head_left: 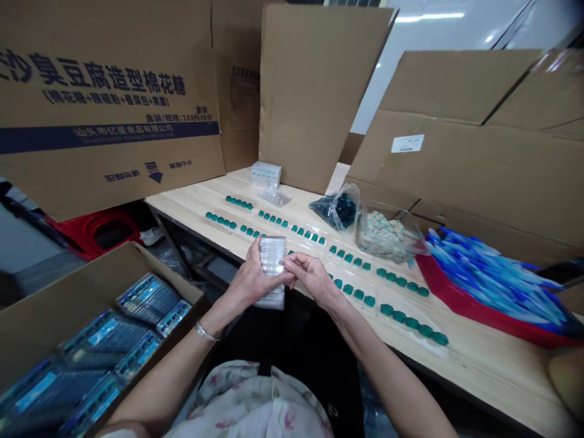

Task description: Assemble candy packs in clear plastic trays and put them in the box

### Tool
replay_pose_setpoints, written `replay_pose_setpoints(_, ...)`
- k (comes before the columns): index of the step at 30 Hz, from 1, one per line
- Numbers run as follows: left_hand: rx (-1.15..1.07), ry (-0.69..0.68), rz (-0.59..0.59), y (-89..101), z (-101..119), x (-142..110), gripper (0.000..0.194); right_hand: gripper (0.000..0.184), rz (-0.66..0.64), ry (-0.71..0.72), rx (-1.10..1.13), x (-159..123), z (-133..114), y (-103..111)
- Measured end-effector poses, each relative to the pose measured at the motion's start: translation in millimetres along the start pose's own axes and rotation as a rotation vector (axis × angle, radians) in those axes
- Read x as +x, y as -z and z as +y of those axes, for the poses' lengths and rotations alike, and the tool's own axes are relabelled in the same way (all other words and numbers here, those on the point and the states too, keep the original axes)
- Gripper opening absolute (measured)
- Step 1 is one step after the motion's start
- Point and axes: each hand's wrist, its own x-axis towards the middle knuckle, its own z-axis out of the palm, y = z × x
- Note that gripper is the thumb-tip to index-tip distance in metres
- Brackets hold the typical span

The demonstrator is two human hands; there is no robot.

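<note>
My left hand (255, 275) is wrapped round a stack of clear plastic cases (272, 250), held upright over my lap at the table's near edge. The fingers of my right hand (311, 274) are pinched together at the right side of that stack; whether they grip one case cannot be made out. Just beyond my hands, small dark green pieces (350, 258) lie in short groups, in two long rows across the wooden table (483, 377). Part of the near row is hidden behind my hands and the stack.
A bag of dark green pieces (340, 208) and a clear tub of small pale pieces (383, 234) stand behind the rows. At right is a red tray (456, 304) of blue items. A clear box (266, 174) sits far back. An open carton (182, 286) of packed cases is at left.
</note>
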Motion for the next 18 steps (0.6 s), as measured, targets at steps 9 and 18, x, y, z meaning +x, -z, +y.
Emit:
replay_pose_setpoints(9, -0.08, -0.127, 0.139, -2.9, 12, 0, 0.075, 0.024, 0.08, 0.099, -0.271, -7, 2, -5)
replay_pose_setpoints(18, -0.038, -0.115, 0.289, 6.4, -3, 13, 0.071, 0.024, 0.227, 0.116, -0.299, -20, -3, 12)
